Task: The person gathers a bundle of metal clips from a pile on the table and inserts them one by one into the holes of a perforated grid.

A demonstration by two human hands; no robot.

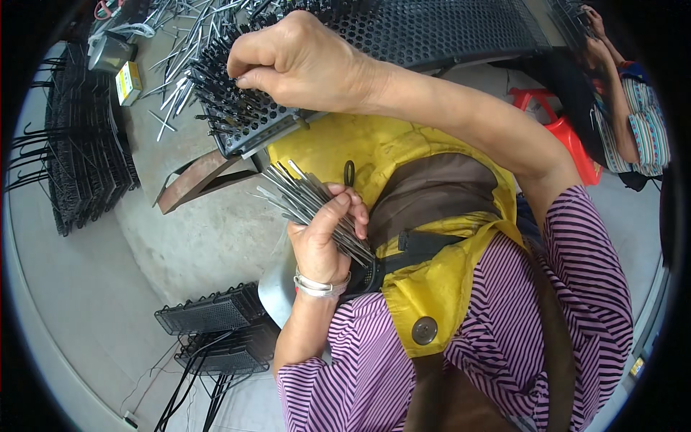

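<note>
Left fingers (358, 213) curl inward; the right forearm (461, 109) stretches leftward, right fingers (252, 54) apparently pinched together.

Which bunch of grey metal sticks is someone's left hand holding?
The bundle of thin grey metal rods in the left hand; the other grey rods lie scattered beside the black perforated tray.

Striped shirt (586, 252) — pink, dark | yellow apron (435, 288) — round dark button (425, 330) | pale wristband (320, 289)
</note>
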